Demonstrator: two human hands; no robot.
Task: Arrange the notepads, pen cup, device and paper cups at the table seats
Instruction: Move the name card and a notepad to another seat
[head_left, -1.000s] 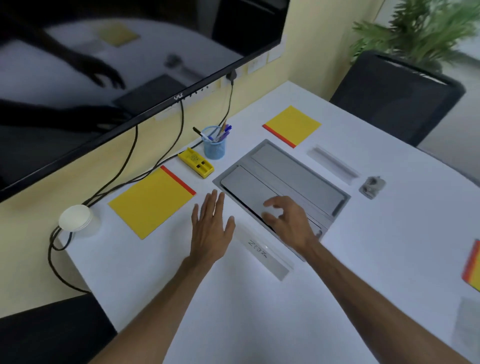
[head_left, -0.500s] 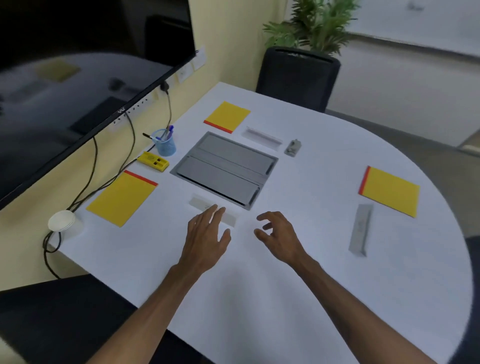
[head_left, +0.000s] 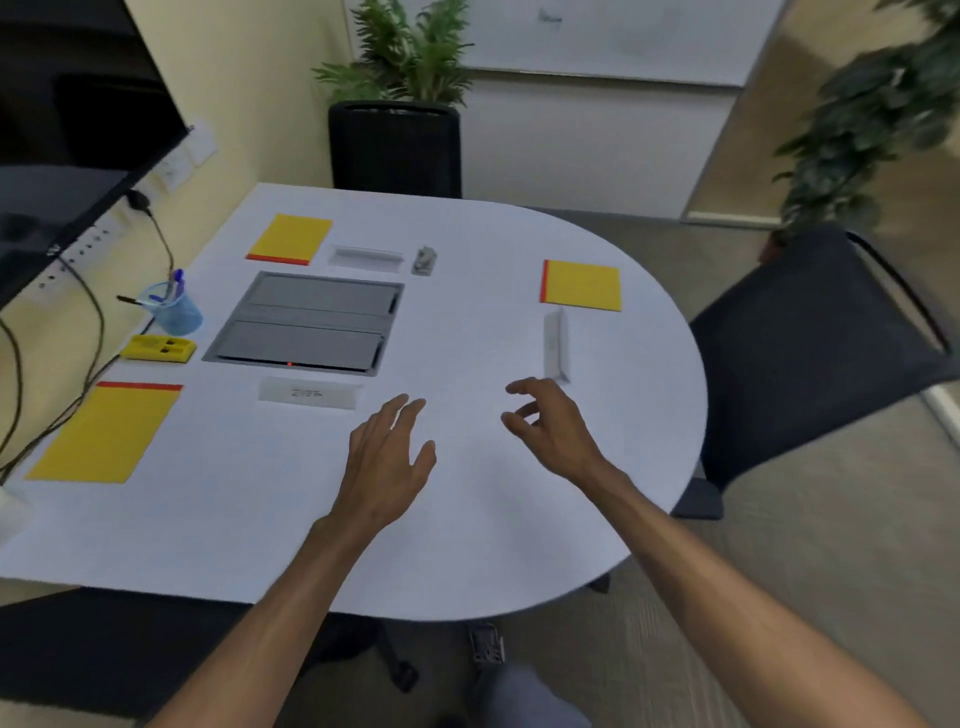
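— White rounded tabletop (head_left: 249, 525), office corner. What's unclear?
— Something white at its left edge is cut off; lettering on the clear name card (head_left: 309, 394) blurs.
— Hands?
— Both empty, above it: the left hand (head_left: 387, 462) with fingers straight, the right hand (head_left: 550, 434) loosely curled.
— Task items?
— The blue mesh pen cup (head_left: 176, 312) stands just beside the yellow rectangular device (head_left: 158, 348), far left; yellow red-edged notepads (head_left: 104, 434) lie at three seats.

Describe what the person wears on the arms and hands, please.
Nothing visible. The left hand and right hand are bare, without gloves; no ring shows, though the picture is slightly blurred. Both forearms are uncovered to the frame's edge: no sleeves, watch or bracelet.
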